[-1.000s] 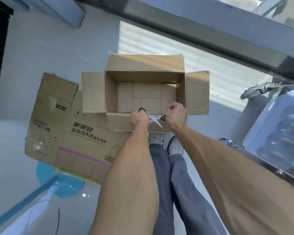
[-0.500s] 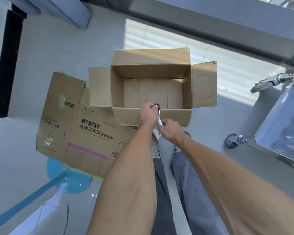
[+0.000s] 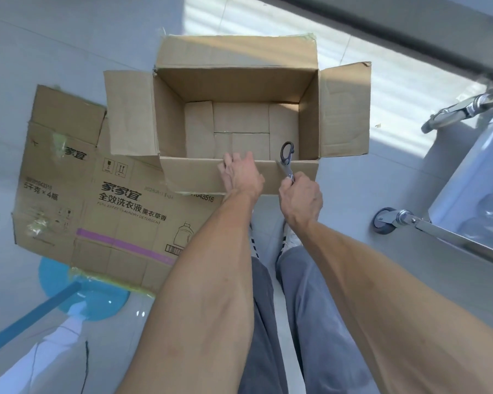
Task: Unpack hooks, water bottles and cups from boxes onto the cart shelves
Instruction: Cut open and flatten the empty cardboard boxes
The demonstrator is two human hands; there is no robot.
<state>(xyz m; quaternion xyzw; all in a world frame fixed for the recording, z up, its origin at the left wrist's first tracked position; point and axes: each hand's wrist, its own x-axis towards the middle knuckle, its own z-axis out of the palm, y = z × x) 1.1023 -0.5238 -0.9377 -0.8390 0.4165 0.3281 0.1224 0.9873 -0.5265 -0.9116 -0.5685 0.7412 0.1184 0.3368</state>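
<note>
Head view: a person is standing over an open cardboard box (image 3: 234, 109) on the floor, both arms reaching down to its near edge.
Left hand: the left hand (image 3: 241, 173) is now resting on the near flap, fingers (image 3: 225, 166) laid over the rim; half a second ago it was gripping the scissors at this same edge.
Right hand: the right hand (image 3: 300, 199) is now pinching the scissors (image 3: 286, 159) by the blade end, handle loops pointing into the box — the tool is passing from left to right.
Box contents: only the cardboard bottom flaps are showing inside; no hooks, bottles or cups are visible there.
Cart: the cart (image 3: 450, 237), bottle shapes blurred behind its panel, is standing just to the right.
Flattened box: a flattened carton (image 3: 77, 194) is lying to the left.
Reading: this box is looking emptied and is likely being cut down.
</note>
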